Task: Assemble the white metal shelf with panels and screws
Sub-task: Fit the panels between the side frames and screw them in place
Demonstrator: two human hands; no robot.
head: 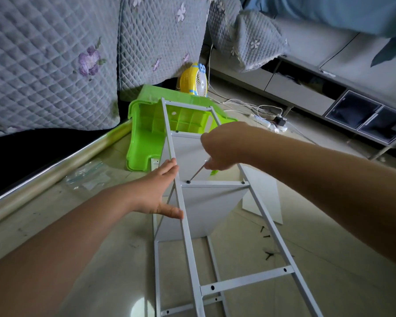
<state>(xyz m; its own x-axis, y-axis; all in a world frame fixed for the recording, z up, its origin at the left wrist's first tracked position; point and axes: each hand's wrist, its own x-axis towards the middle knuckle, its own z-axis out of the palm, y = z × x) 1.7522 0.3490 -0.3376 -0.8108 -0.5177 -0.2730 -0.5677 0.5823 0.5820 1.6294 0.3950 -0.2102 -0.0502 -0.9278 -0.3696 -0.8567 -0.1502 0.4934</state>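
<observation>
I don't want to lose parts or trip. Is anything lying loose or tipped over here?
Yes: black screws lie scattered on the floor right of the frame, and the green stool lies tipped beside it.

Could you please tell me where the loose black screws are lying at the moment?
The loose black screws lie on the floor at the right of the head view, just outside the white frame's right rail and below the flat white panel.

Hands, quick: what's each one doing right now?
Left hand: open, fingers spread, braced against the frame rail.
Right hand: closed on a screwdriver, tip at a screw in the crossbar.
</observation>
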